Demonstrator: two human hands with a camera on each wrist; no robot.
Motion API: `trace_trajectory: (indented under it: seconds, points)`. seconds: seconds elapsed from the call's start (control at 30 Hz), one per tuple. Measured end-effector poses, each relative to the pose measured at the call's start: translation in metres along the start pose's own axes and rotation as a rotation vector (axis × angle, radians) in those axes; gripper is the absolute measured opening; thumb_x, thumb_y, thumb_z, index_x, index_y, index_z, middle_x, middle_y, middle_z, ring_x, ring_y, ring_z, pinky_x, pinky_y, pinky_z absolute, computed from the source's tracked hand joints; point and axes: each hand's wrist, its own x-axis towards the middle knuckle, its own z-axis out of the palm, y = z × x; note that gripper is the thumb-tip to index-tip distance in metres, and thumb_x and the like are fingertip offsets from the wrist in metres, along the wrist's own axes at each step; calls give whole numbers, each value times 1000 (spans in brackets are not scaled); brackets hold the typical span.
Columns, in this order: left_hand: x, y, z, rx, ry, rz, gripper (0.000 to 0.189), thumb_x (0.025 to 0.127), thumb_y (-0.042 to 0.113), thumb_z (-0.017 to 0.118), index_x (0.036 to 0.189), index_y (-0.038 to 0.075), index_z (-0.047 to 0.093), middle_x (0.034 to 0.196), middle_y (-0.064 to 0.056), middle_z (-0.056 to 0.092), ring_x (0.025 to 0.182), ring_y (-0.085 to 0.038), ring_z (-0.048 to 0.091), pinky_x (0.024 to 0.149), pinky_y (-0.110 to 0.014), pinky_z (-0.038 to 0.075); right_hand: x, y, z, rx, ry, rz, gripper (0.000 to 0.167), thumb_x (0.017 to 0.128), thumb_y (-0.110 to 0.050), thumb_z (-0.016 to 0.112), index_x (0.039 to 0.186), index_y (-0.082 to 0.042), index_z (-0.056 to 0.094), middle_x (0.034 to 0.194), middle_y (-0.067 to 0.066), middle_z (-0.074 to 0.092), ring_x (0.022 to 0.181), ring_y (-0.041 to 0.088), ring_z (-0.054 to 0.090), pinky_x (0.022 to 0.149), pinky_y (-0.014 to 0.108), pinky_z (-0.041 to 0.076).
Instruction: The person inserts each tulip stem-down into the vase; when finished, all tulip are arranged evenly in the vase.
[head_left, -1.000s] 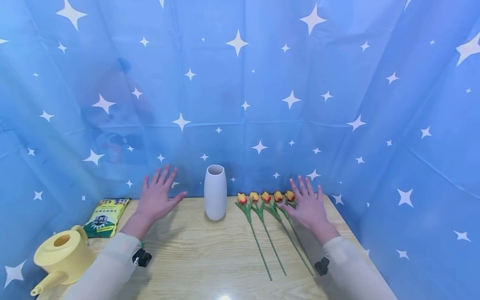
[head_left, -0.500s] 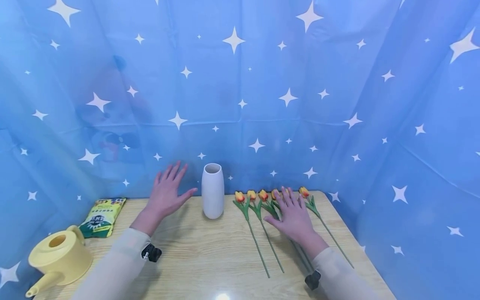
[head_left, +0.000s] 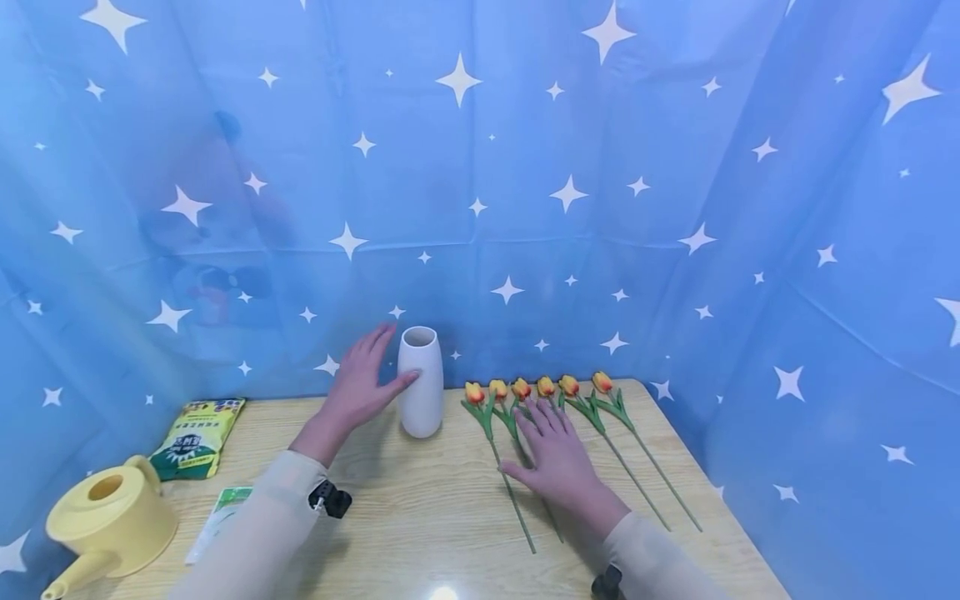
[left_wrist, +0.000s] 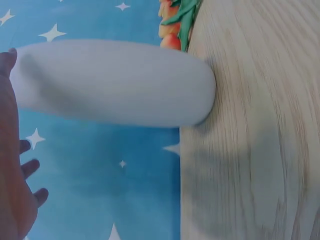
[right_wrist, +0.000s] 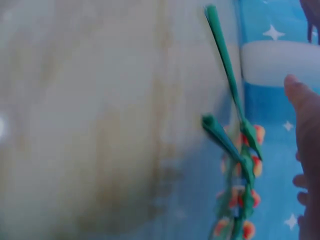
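Observation:
A white vase (head_left: 422,400) stands upright on the wooden table near its far edge. Just left of it is my left hand (head_left: 358,390), fingers extended, its thumb overlapping the vase in the head view. Whether that hand touches the vase I cannot tell; in the left wrist view the vase (left_wrist: 120,82) lies sideways across the picture. Several orange-yellow artificial tulips (head_left: 602,383) with green stems lie in a row to the vase's right. Over them my right hand (head_left: 561,467) is spread palm down, hiding parts of some stems and gripping none.
At the left stand a yellow watering can (head_left: 112,521) and, behind it, a green-and-yellow bag (head_left: 197,440). A flat green-and-white packet (head_left: 221,517) lies partly behind my left sleeve. A blue star-patterned curtain (head_left: 465,208) hangs behind the wooden table (head_left: 427,517).
My left hand has moved right, up to the vase. My right hand has swept left across the tulips, uncovering those on the right. The flat packet has come into sight.

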Motion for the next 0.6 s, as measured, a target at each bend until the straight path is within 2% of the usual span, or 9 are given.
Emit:
trace_trajectory:
  seconds: [0.17, 0.3, 0.43, 0.6]
  points:
    - [6, 6, 10, -101, 25, -5, 97, 98, 67, 74, 170, 12, 38, 170, -16, 44, 156, -43, 42, 123, -70, 37, -2, -10, 5, 68, -11, -43, 99, 98, -72, 70, 169, -8, 44, 176, 18, 37, 162, 43, 33, 129, 65, 31]
    - [8, 12, 15, -203, 41, -31, 94, 98, 64, 76, 167, 10, 41, 163, -17, 50, 150, -41, 48, 121, -68, 42, -1, -16, 11, 113, -32, -48, 100, 97, -75, 69, 168, -8, 45, 172, 19, 42, 160, 45, 37, 127, 66, 34]
    - [10, 16, 20, -321, 77, -65, 87, 99, 59, 78, 163, 11, 43, 155, -14, 51, 144, -38, 52, 118, -65, 46, 0, -21, 14, 111, -54, -37, 100, 97, -77, 69, 168, -10, 46, 169, 17, 48, 156, 44, 42, 124, 66, 38]
    - [12, 18, 25, -440, 125, -85, 75, 101, 48, 81, 157, 10, 46, 150, -13, 52, 138, -37, 55, 116, -62, 50, 2, -28, 15, 170, -69, -15, 92, 96, -66, 77, 165, -10, 51, 161, 17, 55, 148, 42, 51, 120, 63, 45]
